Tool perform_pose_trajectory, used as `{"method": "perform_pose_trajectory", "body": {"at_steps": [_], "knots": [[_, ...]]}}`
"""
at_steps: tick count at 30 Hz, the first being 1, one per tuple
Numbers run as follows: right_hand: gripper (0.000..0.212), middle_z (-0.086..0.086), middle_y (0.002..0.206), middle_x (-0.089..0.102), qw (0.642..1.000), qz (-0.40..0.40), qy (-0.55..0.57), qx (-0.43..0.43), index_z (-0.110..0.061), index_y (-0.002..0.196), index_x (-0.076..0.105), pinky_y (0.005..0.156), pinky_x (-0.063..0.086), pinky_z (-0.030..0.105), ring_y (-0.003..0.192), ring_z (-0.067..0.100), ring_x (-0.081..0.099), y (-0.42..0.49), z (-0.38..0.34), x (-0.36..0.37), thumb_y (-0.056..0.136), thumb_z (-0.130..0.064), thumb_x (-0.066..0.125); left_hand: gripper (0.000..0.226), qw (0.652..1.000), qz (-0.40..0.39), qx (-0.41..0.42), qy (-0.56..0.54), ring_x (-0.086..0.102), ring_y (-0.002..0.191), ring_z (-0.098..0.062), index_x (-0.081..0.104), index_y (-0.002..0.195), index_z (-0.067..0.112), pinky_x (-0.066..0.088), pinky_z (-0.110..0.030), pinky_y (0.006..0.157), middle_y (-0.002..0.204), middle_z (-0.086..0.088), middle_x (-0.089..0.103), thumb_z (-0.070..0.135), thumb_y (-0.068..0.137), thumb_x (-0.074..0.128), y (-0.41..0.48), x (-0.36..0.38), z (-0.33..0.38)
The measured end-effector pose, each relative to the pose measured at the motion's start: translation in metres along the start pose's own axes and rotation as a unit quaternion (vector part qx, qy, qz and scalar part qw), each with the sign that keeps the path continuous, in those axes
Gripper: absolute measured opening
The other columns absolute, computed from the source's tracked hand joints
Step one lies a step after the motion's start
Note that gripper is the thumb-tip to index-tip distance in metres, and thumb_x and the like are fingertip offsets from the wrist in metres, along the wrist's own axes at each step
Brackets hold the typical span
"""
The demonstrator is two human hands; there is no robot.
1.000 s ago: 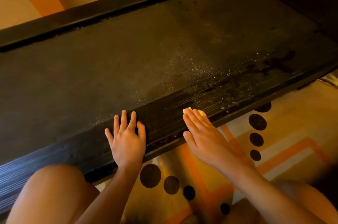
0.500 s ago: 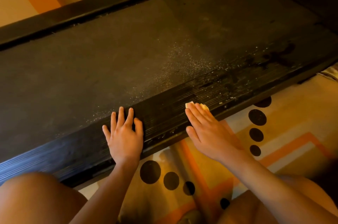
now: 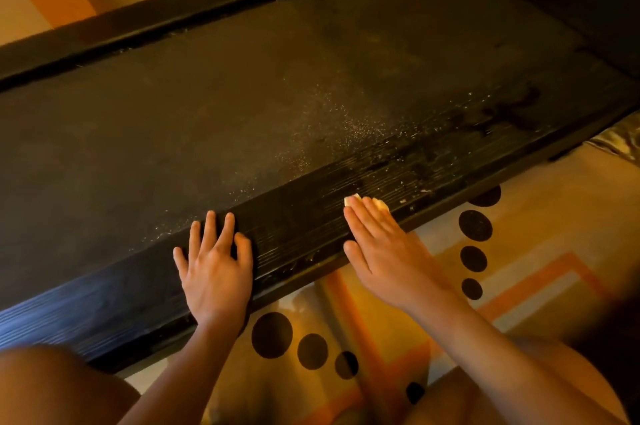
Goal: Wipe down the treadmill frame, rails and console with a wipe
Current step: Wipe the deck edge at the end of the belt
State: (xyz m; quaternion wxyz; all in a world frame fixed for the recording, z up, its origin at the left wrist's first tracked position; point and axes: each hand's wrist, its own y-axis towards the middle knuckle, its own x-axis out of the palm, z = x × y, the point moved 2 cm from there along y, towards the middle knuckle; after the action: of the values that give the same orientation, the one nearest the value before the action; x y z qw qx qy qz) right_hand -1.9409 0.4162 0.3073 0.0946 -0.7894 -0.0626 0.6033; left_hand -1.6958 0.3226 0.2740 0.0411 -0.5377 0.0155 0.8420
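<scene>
Palms down, the left hand (image 3: 214, 268) lies flat with fingers spread; the right hand (image 3: 384, 251) lies flat, fingers straight and together.

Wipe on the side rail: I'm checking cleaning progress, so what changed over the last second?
Hardly anything. The right hand, pressing the wipe flat, crept slightly forward across the side rail. Nothing was taken hold of or let go. The left hand stayed flat on the rail.

Two hands (image 3: 214, 272) (image 3: 384, 251), one wipe (image 3: 352, 200), one treadmill (image 3: 242, 112).
</scene>
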Motion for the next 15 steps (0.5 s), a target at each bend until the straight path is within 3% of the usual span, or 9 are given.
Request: {"method": "perform_pose_trajectory", "body": {"at_steps": [4,7,9,15], "knots": [[0.080,0.002,0.171,-0.011,1.000,0.001,-0.024,0.011,-0.016,0.162,-0.004,0.127,-0.010,0.036,0.156,0.017,-0.015,0.040,0.003,-0.010,0.093,-0.055,-0.014,0.049,1.000,0.002,-0.002,-0.001,0.010,0.156,-0.021,0.040,0.154,0.029,0.004,-0.054,0.125,0.166,0.002,0.025,0.043,0.107,0.037,0.001,0.002,-0.001],[0.065,0.008,0.172,-0.004,0.999,0.008,-0.016,0.030,-0.010,0.163,0.002,0.129,-0.004,0.040,0.158,0.021,-0.008,0.095,0.004,-0.021,0.109,-0.046,0.009,0.049,1.000,0.001,-0.002,0.003,0.010,0.156,-0.021,0.040,0.154,0.029,0.005,-0.055,0.125,0.166,0.002,0.025,0.043,0.107,0.036,0.002,0.000,-0.001],[0.062,0.008,0.172,-0.004,1.000,-0.004,-0.007,0.027,-0.010,0.163,0.003,0.128,-0.004,0.039,0.158,0.021,-0.008,0.104,0.004,-0.025,0.111,-0.042,0.014,0.049,1.000,-0.002,-0.002,0.004,0.010,0.156,-0.021,0.039,0.154,0.029,0.004,-0.054,0.125,0.166,0.002,0.024,0.044,0.107,0.035,0.003,0.001,0.000],[0.075,-0.002,0.170,-0.013,1.000,0.003,-0.002,-0.008,-0.019,0.162,-0.004,0.125,-0.014,0.031,0.155,0.012,-0.019,0.008,0.017,-0.004,0.096,-0.055,-0.010,0.049,1.000,0.001,-0.003,-0.001,0.010,0.156,-0.021,0.039,0.154,0.030,0.004,-0.053,0.125,0.166,0.002,0.025,0.044,0.107,0.035,0.001,0.001,0.000]]}}
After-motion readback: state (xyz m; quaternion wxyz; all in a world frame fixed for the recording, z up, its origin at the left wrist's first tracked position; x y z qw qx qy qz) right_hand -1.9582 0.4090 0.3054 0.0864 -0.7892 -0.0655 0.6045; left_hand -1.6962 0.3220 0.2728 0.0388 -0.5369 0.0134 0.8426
